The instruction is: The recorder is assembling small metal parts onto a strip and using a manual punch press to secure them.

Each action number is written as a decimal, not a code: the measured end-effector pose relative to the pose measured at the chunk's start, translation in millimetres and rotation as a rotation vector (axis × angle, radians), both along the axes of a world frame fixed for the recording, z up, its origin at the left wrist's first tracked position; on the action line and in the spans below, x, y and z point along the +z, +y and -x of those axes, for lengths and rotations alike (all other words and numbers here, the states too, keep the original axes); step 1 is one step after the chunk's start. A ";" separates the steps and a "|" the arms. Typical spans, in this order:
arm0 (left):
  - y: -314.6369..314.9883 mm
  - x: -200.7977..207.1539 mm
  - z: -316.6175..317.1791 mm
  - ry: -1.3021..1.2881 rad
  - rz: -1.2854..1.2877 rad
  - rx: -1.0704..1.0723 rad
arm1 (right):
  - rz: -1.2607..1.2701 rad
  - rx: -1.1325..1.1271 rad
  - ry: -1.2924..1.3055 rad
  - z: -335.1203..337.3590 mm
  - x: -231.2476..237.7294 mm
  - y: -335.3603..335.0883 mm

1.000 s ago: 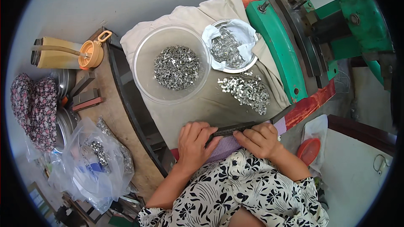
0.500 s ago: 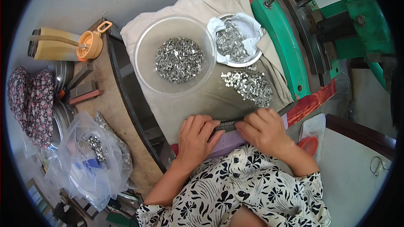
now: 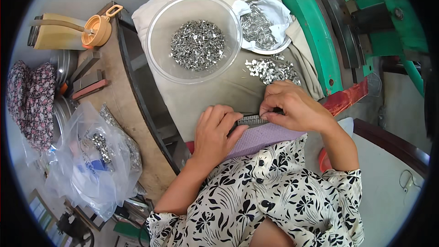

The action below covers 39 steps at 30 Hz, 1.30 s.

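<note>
My left hand [image 3: 216, 130] grips the left end of a narrow dark block [image 3: 251, 120], its thumb on the near side and fingers over the far side. A row of small metal pieces shows along the block's top. At the block's right end my right hand [image 3: 295, 108] is closed, thumb and fingertips pinched together just over the row. Whatever the pinch holds is too small to make out. Just beyond the right hand lies a loose pile of small shiny metal pieces [image 3: 270, 69], partly hidden by it. A purple cloth [image 3: 263, 139] lies on the near side of the block.
A large clear plastic bowl [image 3: 154, 59] of small metal parts stands at far left on the beige cloth [image 3: 192, 103]. Beside it, a metal bowl [image 3: 287, 45] lined with white plastic holds thin metal pins. A green machine [image 3: 315, 41] borders the right; a plastic bag [image 3: 114, 174] sits left.
My right hand has turned and risen, with its fingers now pinched over the block's right end. The left hand keeps its hold. The whole view has shifted slightly.
</note>
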<state>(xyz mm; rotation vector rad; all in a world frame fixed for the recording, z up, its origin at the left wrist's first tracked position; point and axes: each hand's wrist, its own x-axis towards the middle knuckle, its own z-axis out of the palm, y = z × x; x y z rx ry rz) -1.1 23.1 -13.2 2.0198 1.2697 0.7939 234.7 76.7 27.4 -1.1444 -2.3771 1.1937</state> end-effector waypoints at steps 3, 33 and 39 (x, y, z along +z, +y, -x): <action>-0.9 -0.7 0.8 -0.005 -0.013 0.003 | 0.027 0.010 -0.012 1.0 0.8 1.3; 0.7 2.2 9.1 -0.076 0.122 -0.013 | -0.369 -0.081 -0.120 0.3 -2.1 3.8; 0.7 0.9 9.7 -0.100 0.140 -0.008 | -0.335 -0.124 -0.065 0.2 2.7 -5.7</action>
